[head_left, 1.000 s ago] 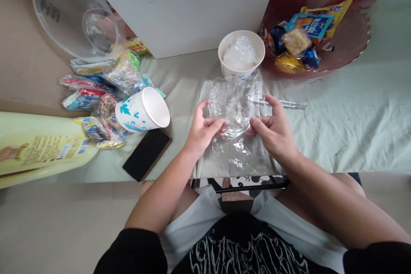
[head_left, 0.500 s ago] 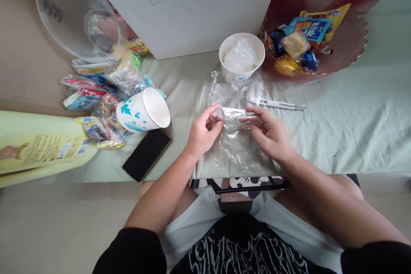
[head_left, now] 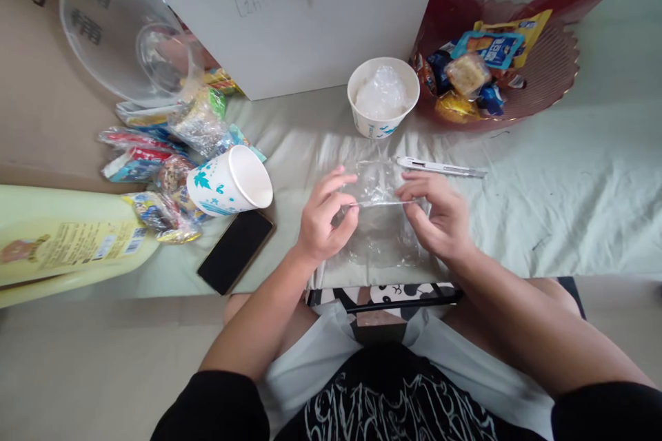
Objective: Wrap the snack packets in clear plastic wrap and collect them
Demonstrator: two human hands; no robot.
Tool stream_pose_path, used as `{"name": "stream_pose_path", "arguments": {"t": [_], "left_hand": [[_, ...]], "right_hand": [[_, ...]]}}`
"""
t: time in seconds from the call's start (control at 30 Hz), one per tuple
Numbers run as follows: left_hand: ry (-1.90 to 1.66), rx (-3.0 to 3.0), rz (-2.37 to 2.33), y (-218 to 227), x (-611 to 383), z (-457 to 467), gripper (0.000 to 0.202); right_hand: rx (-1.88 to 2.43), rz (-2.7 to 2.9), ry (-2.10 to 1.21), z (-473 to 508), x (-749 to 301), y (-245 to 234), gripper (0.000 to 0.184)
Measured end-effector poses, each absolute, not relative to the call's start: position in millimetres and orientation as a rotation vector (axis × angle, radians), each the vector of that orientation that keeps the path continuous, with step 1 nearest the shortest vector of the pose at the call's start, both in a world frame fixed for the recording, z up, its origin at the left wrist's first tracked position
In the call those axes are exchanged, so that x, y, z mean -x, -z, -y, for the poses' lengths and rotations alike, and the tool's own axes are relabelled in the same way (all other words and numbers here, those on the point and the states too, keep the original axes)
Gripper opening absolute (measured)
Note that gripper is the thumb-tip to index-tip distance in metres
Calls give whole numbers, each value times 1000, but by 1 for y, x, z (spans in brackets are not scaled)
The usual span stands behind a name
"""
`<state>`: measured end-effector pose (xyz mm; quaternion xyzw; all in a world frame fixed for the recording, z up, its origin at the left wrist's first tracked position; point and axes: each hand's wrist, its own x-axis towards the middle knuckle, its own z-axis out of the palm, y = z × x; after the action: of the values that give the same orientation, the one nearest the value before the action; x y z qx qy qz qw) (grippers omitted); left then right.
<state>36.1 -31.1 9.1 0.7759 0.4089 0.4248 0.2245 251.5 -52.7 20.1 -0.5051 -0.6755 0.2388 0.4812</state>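
While the left hand (head_left: 328, 217) and right hand (head_left: 435, 212), held apart, pinch a clear plastic sheet (head_left: 380, 204) between them, a white paper bowl (head_left: 369, 125) stands just beyond.

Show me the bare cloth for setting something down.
Widest: right of the right hand, below the snack dish. Narrower: between the paper cup and the left hand. Crowded: the clear plastic between the hands, and the wrapped snacks at left.

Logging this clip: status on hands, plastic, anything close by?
Left hand, right hand: both pinching clear plastic, edge straight between. Slim white tool close beyond right hand; paper bowl farther back.
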Motion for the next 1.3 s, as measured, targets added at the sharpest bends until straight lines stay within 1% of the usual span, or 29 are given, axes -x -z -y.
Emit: {"name": "stream_pose_path", "arguments": {"t": [0.1,0.17,0.2,0.3,0.4,0.43,0.47,0.5,0.57,0.7,0.77,0.87,0.97,1.03,1.17,1.3], "left_hand": [[-1302,-2129,-991,-14,-38,34,8],[-1407,-2104,-992,-14,-40,34,11],[-1436,-2065,-1003,-13,-42,34,14],[-1339,-1766,-1028,-11,-46,33,21],[-1121,-1314,-1018,-10,-48,30,26],[-1088,-1185,-1013,-10,-48,28,28],[-1085,-1073,-1016,-10,-48,27,30],[-1094,-977,-1023,-10,-48,25,31],[-1090,-816,-1028,-12,-47,23,34],[-936,-714,-951,-15,-46,24,49],[-864,-771,-940,-15,-47,28,45],[-834,-855,-1002,-15,-49,31,29],[-833,-869,-1065,-16,-49,31,24],[-779,-882,-1069,-18,-48,31,24],[-654,-871,-1059,-19,-46,29,30],[-645,-791,-1021,-19,-42,25,36]], "right_hand": [[1190,1588,-805,62,-251,-26,11],[1238,1411,-1038,66,-249,-28,4],[1246,1294,-1158,66,-248,-27,5],[1201,976,-1425,59,-245,-26,28],[1144,847,-1561,51,-244,-24,49],[1140,854,-1608,50,-243,-23,52],[1151,884,-1656,50,-243,-22,50],[1173,922,-1693,50,-244,-21,44],[1237,987,-1711,51,-244,-17,32],[1299,961,-1601,54,-247,-11,27],[1293,966,-1599,54,-247,-12,25],[1302,1151,-1596,52,-247,-18,22],[1292,1355,-1575,50,-246,-22,26],[1293,1353,-1558,50,-247,-23,29],[1285,1180,-1525,51,-248,-21,17],[1144,1093,-1536,53,-248,-20,17]]}}
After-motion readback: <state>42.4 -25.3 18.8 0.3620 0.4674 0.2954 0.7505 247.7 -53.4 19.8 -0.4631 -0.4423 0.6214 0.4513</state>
